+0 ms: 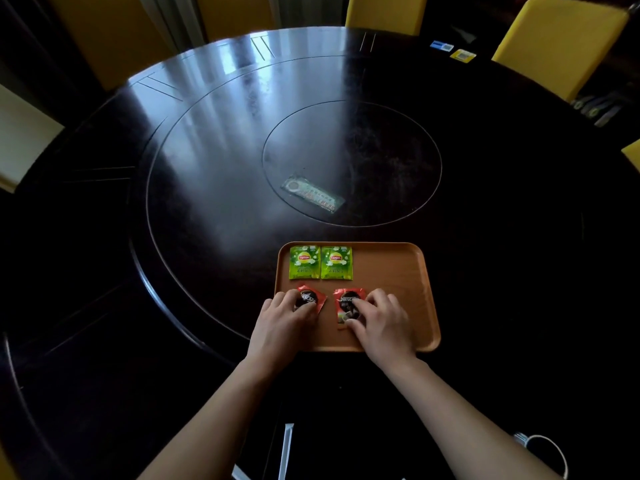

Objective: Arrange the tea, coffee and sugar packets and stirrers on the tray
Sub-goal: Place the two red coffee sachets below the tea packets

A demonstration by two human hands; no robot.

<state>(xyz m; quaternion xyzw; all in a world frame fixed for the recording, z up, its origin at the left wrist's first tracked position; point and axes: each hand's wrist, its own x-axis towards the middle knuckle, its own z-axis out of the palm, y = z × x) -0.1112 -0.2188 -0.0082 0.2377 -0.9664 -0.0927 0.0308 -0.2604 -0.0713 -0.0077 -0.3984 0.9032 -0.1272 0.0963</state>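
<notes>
An orange-brown tray lies on the dark round table in front of me. Two green Lipton tea packets lie side by side in its far left corner. Below them are two red Nescafe coffee packets. My left hand rests its fingertips on the left coffee packet, which is tilted. My right hand presses fingers on the right coffee packet. A clear plastic packet, possibly stirrers, lies on the table beyond the tray.
The table has a round inset centre. Yellow chairs stand around its far side. Small blue and yellow cards lie at the far right edge. A white cable shows at the lower right. The tray's right half is bare.
</notes>
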